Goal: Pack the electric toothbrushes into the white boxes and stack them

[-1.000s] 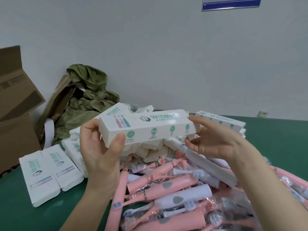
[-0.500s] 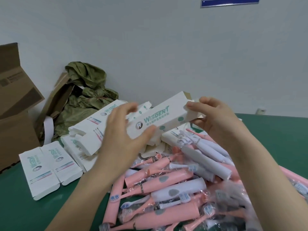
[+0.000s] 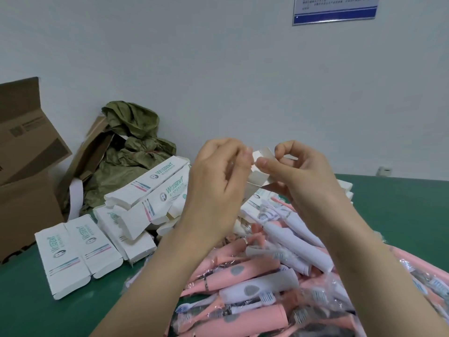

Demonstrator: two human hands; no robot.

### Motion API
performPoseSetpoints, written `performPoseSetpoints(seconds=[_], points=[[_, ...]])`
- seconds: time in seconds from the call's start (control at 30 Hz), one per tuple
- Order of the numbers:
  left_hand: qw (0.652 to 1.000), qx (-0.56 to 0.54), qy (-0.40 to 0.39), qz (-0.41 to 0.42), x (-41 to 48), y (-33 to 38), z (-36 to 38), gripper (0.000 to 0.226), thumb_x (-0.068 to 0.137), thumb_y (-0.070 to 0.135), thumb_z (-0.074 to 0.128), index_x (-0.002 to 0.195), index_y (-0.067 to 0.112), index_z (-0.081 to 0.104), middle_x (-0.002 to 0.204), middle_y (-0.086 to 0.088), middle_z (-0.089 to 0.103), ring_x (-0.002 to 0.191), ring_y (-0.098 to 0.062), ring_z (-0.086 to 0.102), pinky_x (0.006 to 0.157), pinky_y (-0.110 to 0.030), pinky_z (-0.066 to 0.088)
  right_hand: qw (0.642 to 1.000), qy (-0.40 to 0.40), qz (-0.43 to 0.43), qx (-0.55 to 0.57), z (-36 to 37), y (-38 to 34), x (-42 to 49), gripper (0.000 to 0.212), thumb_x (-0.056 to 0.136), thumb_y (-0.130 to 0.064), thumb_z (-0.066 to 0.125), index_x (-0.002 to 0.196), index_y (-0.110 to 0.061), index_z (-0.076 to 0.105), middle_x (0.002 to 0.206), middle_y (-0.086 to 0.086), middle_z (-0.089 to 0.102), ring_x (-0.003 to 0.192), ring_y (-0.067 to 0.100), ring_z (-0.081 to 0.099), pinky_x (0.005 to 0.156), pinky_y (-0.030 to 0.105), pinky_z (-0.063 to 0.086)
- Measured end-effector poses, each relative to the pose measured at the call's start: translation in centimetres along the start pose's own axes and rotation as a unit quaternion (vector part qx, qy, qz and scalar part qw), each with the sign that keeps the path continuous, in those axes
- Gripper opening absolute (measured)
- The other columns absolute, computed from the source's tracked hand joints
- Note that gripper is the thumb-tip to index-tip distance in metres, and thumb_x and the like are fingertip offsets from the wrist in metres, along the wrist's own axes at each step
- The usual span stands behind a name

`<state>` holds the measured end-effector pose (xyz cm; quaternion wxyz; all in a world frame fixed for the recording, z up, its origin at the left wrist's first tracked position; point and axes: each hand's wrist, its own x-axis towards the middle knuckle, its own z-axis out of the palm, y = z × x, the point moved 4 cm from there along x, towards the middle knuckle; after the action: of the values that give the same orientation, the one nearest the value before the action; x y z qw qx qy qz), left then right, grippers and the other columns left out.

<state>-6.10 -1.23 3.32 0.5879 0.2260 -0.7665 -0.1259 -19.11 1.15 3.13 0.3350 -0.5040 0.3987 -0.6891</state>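
- Noted a change from half a second ago: white box (image 3: 255, 183) now turned end-on to the camera, no longer slanted side-on with its printed face showing. Both hands drawn closer together at its near end.
- Found left hand (image 3: 218, 181) with fingers curled, gripping the box's left side. Fingertips partly blurred.
- Found right hand (image 3: 306, 181) pinching the open end flap (image 3: 264, 153) between thumb and forefinger, remaining fingers curled behind.
- Located the box in the air between the two hands, above the far part of the toothbrush pile (image 3: 255, 288).
- Recorded that pile as pink and white brushes in clear wrappers, heaped on the green table (image 3: 401, 215) under both forearms.
- Recorded a loose stack of white boxes (image 3: 150, 190) left of the hands, with two more boxes (image 3: 73, 251) lying flat side by side, further left.
- Observed a brown carton (image 3: 24, 166) at far left and a crumpled olive bag (image 3: 136, 142) against the wall behind the stack.
- Could not tell whether the held box contains a brush.
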Motion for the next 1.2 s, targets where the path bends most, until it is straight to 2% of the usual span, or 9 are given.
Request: performPoseSetpoints(seconds=[0.1, 0.23, 0.43, 0.6, 0.73, 0.9, 1.07, 1.13, 1.2], points=[[0.999, 0.002, 0.034, -0.007, -0.8, -0.4, 0.1, 0.013, 0.090, 0.030, 0.056, 0.083, 0.020, 0.062, 0.107, 0.003, 0.056, 0.102, 0.006, 0.049, 0.082, -0.006, 0.036, 1.000, 0.019, 0.014, 0.006, -0.3, 0.5, 0.1, 0.027, 0.084, 0.005, 0.063, 0.075, -0.012, 0.044, 0.053, 0.006, 0.040, 0.044, 0.011, 0.047, 0.047, 0.019, 0.049], [0.999, 0.023, 0.002, -0.027, -1.3, -1.0, 0.2, 0.020, 0.086, 0.040, 0.058, 0.080, 0.024, 0.069, 0.113, 0.006, 0.057, 0.109, 0.007, 0.047, 0.086, -0.002, 0.031, 1.000, 0.011, 0.023, 0.005, -0.4, 0.8, 0.3, 0.025, 0.085, 0.006, 0.061, 0.078, -0.012, 0.044, 0.044, -0.004, 0.052, 0.043, 0.008, 0.053, 0.045, 0.018, 0.046], [0.996, 0.023, -0.069, -0.049, -1.5, -1.6, 0.1, 0.017, 0.082, 0.046, 0.058, 0.089, 0.030, 0.056, 0.071, 0.024, 0.050, 0.069, 0.005, 0.047, 0.061, -0.007, 0.032, 0.999, 0.013, 0.029, -0.002, -0.3, 1.1, 0.2, 0.025, 0.083, 0.006, 0.063, 0.082, -0.012, 0.044, 0.051, 0.002, 0.057, 0.040, 0.011, 0.053, 0.042, 0.016, 0.043], [0.992, 0.017, -0.090, -0.088, -1.6, -2.0, 0.0, 0.043, 0.066, 0.050, 0.069, 0.104, 0.038, 0.053, 0.094, 0.023, 0.057, 0.087, 0.004, 0.052, 0.068, -0.008, 0.037, 0.999, 0.018, 0.039, -0.023, -0.3, 1.4, 0.5, 0.027, 0.082, 0.005, 0.064, 0.080, -0.013, 0.045, 0.053, 0.003, 0.062, 0.046, 0.016, 0.057, 0.048, 0.022, 0.049], [0.989, 0.062, -0.106, -0.078, -1.3, -2.0, -0.1, 0.054, 0.063, 0.047, 0.076, 0.110, 0.038, 0.051, 0.092, 0.020, 0.054, 0.084, 0.008, 0.048, 0.066, -0.005, 0.035, 0.998, 0.025, 0.060, 0.001, -0.4, 1.6, 0.5, 0.027, 0.082, 0.005, 0.064, 0.080, -0.015, 0.045, 0.062, 0.008, 0.062, 0.050, 0.020, 0.057, 0.053, 0.027, 0.049], [0.991, 0.086, -0.102, -0.029, -0.7, -1.0, -0.8, 0.052, 0.067, 0.040, 0.074, 0.113, 0.027, 0.053, 0.094, 0.018, 0.053, 0.082, 0.010, 0.047, 0.069, -0.003, 0.033, 0.994, -0.002, 0.089, 0.066, -0.1, 1.4, 0.5, 0.020, 0.084, 0.004, 0.062, 0.086, -0.011, 0.049, 0.055, 0.003, 0.060, 0.044, 0.014, 0.054, 0.045, 0.021, 0.049], [0.981, 0.183, -0.066, 0.031, -0.7, 0.7, -1.7, 0.044, 0.066, 0.034, 0.063, 0.105, 0.017, 0.058, 0.080, 0.016, 0.047, 0.070, -0.005, 0.040, 0.063, -0.009, 0.032, 0.990, -0.071, 0.098, 0.078, 0.7, 1.2, 0.4, 0.003, 0.090, -0.005, 0.056, 0.089, -0.002, 0.058, 0.060, 0.001, 0.060, 0.051, 0.009, 0.059, 0.048, 0.016, 0.049], [0.970, 0.231, -0.071, 0.033, -0.9, 0.6, -1.9, 0.046, 0.064, 0.038, 0.059, 0.105, 0.016, 0.058, 0.080, 0.015, 0.046, 0.072, -0.006, 0.039, 0.062, -0.018, 0.030, 0.984, -0.109, 0.137, 0.045, 0.6, 1.8, 0.5, 0.017, 0.093, -0.015, 0.055, 0.094, 0.001, 0.060, 0.063, 0.004, 0.064, 0.059, 0.015, 0.065, 0.056, 0.021, 0.055], [0.960, 0.264, -0.090, 0.011, -1.2, -0.3, -1.9, 0.048, 0.062, 0.042, 0.055, 0.103, 0.018, 0.057, 0.077, 0.014, 0.044, 0.074, -0.012, 0.041, 0.063, -0.024, 0.029, 0.982, -0.094, 0.157, -0.045, -0.4, 2.8, 0.8, 0.025, 0.096, -0.023, 0.052, 0.092, 0.000, 0.061, 0.062, 0.006, 0.067, 0.062, 0.020, 0.068, 0.060, 0.026, 0.057]])
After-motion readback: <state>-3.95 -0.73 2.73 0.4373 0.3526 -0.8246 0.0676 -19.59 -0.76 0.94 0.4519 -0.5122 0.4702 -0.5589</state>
